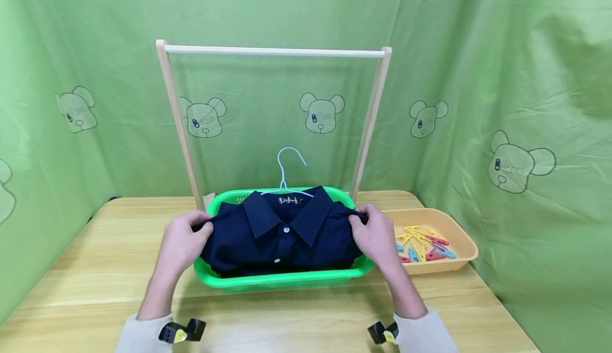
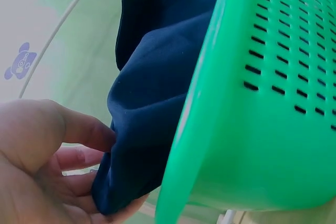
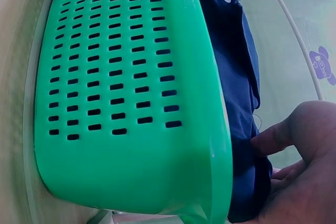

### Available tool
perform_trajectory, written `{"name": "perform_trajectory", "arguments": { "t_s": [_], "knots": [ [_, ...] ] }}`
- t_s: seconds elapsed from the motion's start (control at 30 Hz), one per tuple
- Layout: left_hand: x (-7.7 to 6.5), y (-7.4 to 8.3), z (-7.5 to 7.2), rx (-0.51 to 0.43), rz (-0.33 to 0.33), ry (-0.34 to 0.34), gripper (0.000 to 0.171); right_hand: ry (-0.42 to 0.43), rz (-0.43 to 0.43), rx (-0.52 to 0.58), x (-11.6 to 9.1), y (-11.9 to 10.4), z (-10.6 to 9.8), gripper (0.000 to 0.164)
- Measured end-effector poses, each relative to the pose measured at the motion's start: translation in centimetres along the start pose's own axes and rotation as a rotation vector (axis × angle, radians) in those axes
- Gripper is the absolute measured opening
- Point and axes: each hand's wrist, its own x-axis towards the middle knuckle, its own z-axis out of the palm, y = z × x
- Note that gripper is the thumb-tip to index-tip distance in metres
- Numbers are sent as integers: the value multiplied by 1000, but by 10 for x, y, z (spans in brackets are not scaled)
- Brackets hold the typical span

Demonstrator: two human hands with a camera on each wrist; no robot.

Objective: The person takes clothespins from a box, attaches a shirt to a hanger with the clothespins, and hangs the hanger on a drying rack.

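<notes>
A navy collared shirt (image 1: 296, 247) with white buttons lies in the green basket (image 1: 287, 281), its collar facing up. Out of the collar rises the hook of a light wire hanger (image 1: 282, 170). My left hand (image 1: 184, 239) pinches the shirt's shoulder at the basket's left side; the left wrist view shows thumb and fingers on the navy cloth (image 2: 147, 93). At the other side my right hand (image 1: 375, 233) pinches the opposite shoulder, its thumb pressed on the fabric (image 3: 236, 108) in the right wrist view. The hanger's arms are mostly hidden inside the shirt.
Behind the basket stands a wooden rack with a white horizontal bar (image 1: 274, 51). To the right, a peach tray (image 1: 464, 236) holds several yellow, red and blue clothespins (image 1: 423, 244). Everything rests on a wood-grain table (image 1: 95, 273), with green curtains (image 1: 268, 2) around it.
</notes>
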Motion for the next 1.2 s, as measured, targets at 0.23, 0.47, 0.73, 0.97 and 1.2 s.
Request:
{"name": "perform_trajectory", "arguments": {
  "t_s": [0.23,0.47,0.73,0.97,1.2],
  "knots": [
    [1,2,3,-73,-49,-65,30,38,45,47,-2,-1,0,27],
    [2,2,4,-135,-87,-87,27,51,53,59,-1,-2,-1,26],
    [2,5,3,-212,-154,-101,27,94,53,76,-2,-3,-2,24],
    [2,5,5,-269,-78,-57,40,176,63,117,-2,-5,-2,21],
    [0,9,6,-282,-58,35,28,214,40,137,-3,-6,-1,19]
  ]
}}
